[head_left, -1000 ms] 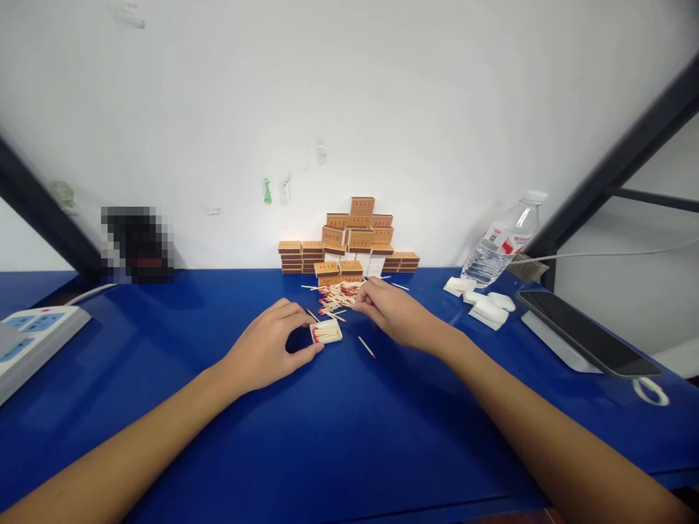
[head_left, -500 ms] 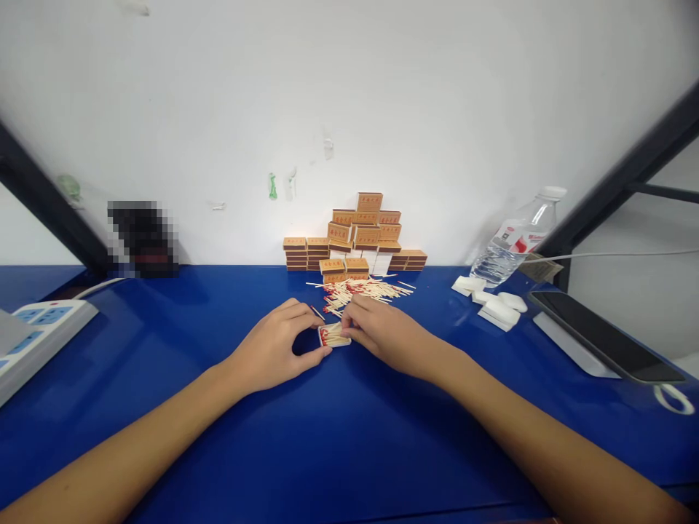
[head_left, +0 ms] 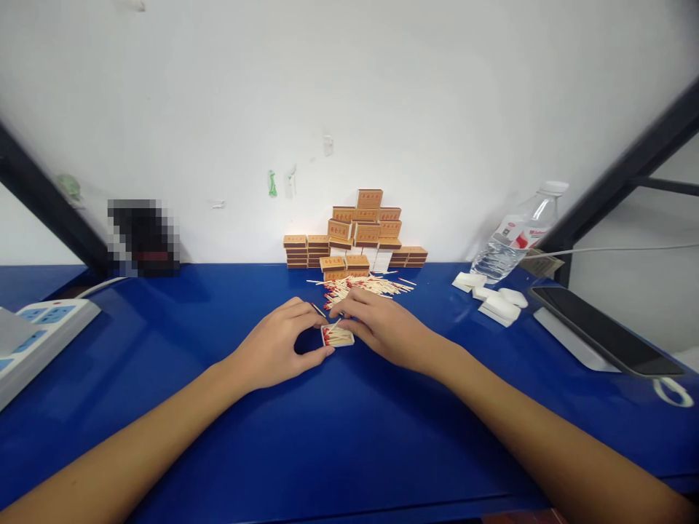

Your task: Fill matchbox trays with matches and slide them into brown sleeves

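Left grip [head_left: 276, 346]: thumb and finger clamped on the tray's [head_left: 343, 345] left end.
Right grip [head_left: 390, 327]: fingertips at a slanted match [head_left: 336, 324]; cannot tell whether clamped.
Tray: between the surface's [head_left: 338, 437] side edges, part-filled.
Match pile [head_left: 379, 285]: behind the tray.
Boxes [head_left: 367, 233]: stacked along the back edge.
Bottle [head_left: 510, 240]: back right corner.

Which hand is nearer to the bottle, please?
Right. The right hand is left of the bottle, by the tray; the left hand is farther left, at the tray's left end.
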Available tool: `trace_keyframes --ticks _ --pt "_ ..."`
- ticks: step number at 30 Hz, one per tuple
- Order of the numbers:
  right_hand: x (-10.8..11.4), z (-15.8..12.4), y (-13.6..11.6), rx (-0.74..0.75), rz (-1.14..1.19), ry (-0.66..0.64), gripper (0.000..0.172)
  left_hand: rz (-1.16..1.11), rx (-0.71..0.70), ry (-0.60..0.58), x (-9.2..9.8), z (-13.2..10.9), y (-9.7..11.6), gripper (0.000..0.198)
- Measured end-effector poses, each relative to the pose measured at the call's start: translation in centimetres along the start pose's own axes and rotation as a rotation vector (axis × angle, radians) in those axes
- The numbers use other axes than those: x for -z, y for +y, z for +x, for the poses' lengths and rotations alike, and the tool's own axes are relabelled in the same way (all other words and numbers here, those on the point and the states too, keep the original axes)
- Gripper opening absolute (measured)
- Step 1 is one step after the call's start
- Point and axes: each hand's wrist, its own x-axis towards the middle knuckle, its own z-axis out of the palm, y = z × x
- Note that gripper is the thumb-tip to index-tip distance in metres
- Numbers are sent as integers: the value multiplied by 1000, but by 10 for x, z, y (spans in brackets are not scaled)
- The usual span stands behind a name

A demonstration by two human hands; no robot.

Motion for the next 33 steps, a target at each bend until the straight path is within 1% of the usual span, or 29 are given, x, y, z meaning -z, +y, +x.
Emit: trace_keyframes --ticks 3,8,13,16,21,26,30,33 --pt "-3 1 -2 11 11 -4 12 -7 -11 8 0 0 0 21" --pt "-2 -1 1 -2 14 -12 13 1 3 21 0 0 -2 21" --pt "-2 -2 -1 -46 34 -43 7 2 11 15 -1 0 -2 21" --pt "-2 -1 -3 -78 27 -46 7 12 10 5 -1 0 -2 23" --pt "2 0 2 -79 13 -38 7 34 10 5 0 0 -2 24" --pt "0 0 6 -91 34 -76 9 22 13 -2 0 0 -2 25" --pt "-6 0 4 -67 57 -49 8 27 8 -2 -1 0 -3 24" --pt "-2 0 3 -53 36 -21 8 26 4 -6 -1 1 -2 25"
